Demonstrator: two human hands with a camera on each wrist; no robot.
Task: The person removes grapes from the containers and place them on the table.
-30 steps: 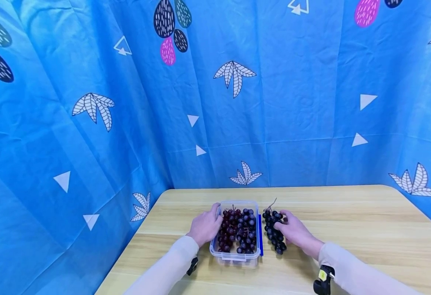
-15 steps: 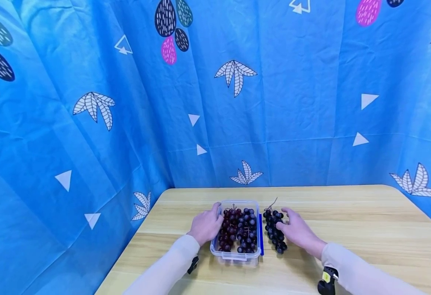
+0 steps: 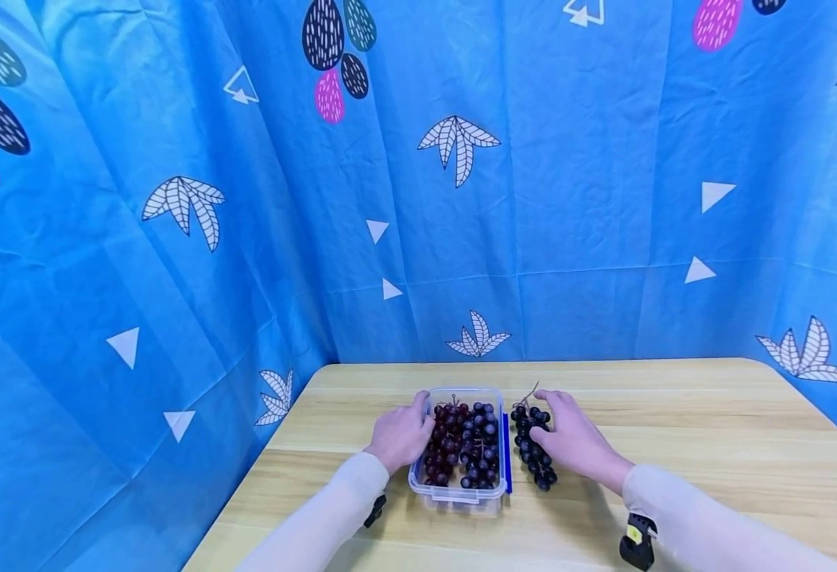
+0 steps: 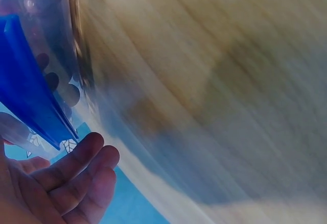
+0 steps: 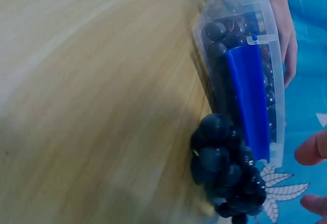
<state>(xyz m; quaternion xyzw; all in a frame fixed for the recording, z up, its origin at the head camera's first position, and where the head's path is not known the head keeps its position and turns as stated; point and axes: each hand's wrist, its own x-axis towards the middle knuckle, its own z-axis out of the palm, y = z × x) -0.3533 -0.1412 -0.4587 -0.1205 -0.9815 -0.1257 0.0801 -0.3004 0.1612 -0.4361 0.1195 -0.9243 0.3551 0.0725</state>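
Observation:
A clear plastic food container [image 3: 454, 494] with blue side latches holds dark red grapes [image 3: 441, 453] and purple-black grapes [image 3: 484, 453]. My left hand [image 3: 399, 435] holds its left side, thumb over the rim, while the other fingers [image 4: 82, 157] extend loosely outside beside the blue latch [image 4: 38, 91]. To the container's right lies a bunch of black grapes [image 3: 532, 449], its stem pointing away from me. My right hand [image 3: 571, 437] hovers at the bunch's right side, thumb and fingers spread apart. In the right wrist view, two fingertips [image 5: 312, 148] show apart from the bunch [image 5: 225, 168].
Both hands work over a light wooden table [image 3: 676, 445]. A blue patterned curtain [image 3: 568, 199] hangs behind it and along the left. Black wrist devices [image 3: 637, 542] sit under both sleeves.
My right hand draws slightly back from the black grapes, then reaches farther along them toward the stem end. My left hand and the container stay in place.

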